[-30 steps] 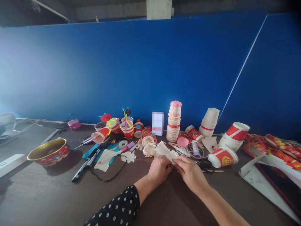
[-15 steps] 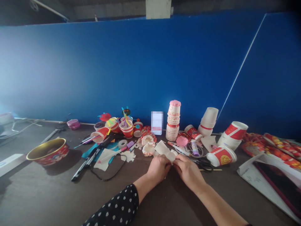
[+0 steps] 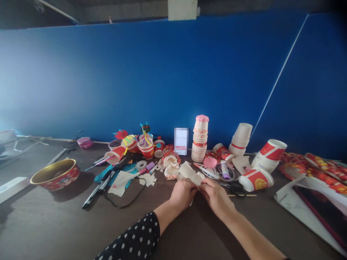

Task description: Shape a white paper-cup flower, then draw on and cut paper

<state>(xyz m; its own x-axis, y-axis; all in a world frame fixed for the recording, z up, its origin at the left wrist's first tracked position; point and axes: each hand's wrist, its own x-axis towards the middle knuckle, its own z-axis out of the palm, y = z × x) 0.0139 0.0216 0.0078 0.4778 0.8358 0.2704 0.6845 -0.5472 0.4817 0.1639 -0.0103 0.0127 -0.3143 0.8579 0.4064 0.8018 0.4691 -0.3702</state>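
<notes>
Right hand (image 3: 219, 198) is sitting closer to left hand (image 3: 181, 194) than a second ago, both pinching white paper (image 3: 185, 169) (grip mostly hidden) nearside of the cup tower (image 3: 200, 142), the paper seemingly slanting forward-left from the fingertips, neither hand clearly nearer.

Pretty cluttered dark brown desk (image 3: 67, 224), tbh. By its back edge there's a tall tower of red-and-white paper cups (image 3: 200, 142) with a pink top, and a small round pink tub (image 3: 85, 143) off left. Further from that edge: a round red bowl (image 3: 65, 178), gold inside, plus black-handled scissors (image 3: 238, 189) and a tipped-over red-and-white paper cup (image 3: 255, 179).
</notes>
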